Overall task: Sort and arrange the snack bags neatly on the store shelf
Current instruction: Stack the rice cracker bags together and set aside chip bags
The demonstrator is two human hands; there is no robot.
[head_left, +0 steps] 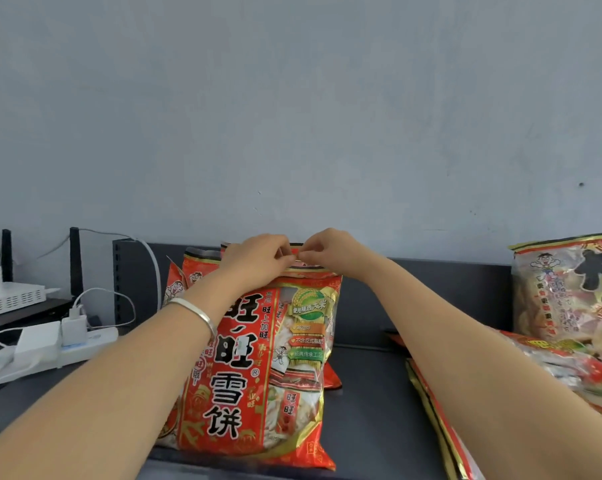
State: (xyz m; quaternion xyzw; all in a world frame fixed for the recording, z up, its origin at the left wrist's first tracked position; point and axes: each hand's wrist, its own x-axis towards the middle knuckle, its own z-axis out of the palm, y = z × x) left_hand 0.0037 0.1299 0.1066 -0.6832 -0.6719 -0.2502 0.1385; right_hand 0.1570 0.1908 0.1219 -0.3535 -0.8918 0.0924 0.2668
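A big red snack bag (258,375) with black characters stands upright on the dark shelf (365,410), front of a row. Behind it stand more red snack bags (185,271), only their tops showing. My left hand (258,259) and my right hand (330,249) meet over the front bag's top seal. Both pinch that top edge between curled fingers. A silver bangle sits on my left wrist.
At the right lie flat snack bags (576,362), and another bag (569,289) leans upright at the far right. At the left are a white power strip (67,348) with plugs and cables, a white device (8,296) and a black router box (129,282). A grey wall rises behind.
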